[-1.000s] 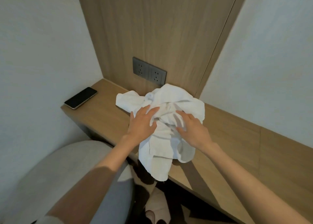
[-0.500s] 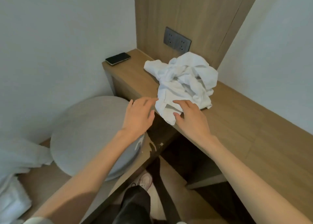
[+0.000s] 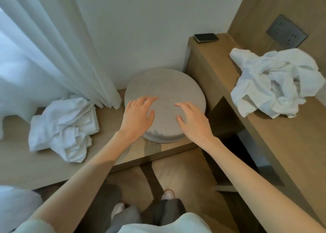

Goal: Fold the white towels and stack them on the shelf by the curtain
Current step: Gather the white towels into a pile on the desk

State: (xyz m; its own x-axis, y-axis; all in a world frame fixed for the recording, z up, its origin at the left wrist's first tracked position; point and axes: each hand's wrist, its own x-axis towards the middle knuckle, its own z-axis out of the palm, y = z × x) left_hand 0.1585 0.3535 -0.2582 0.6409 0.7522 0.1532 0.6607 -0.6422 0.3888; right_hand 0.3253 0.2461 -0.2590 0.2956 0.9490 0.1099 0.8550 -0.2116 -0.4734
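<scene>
The left hand (image 3: 139,114) and right hand (image 3: 192,120) hovered empty, fingers loosely spread, above the cushion (image 3: 164,84); the crumpled towel (image 3: 63,127) lay leftward, nearer the left hand.

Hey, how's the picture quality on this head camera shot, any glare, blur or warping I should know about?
Head view: daylight through the curtain washes out the upper left. Head view: wide-angle warp bends the edges of the desk. Head view: the left hand and right hand look slightly soft, and the space under the desk sits in deep shadow.
</scene>
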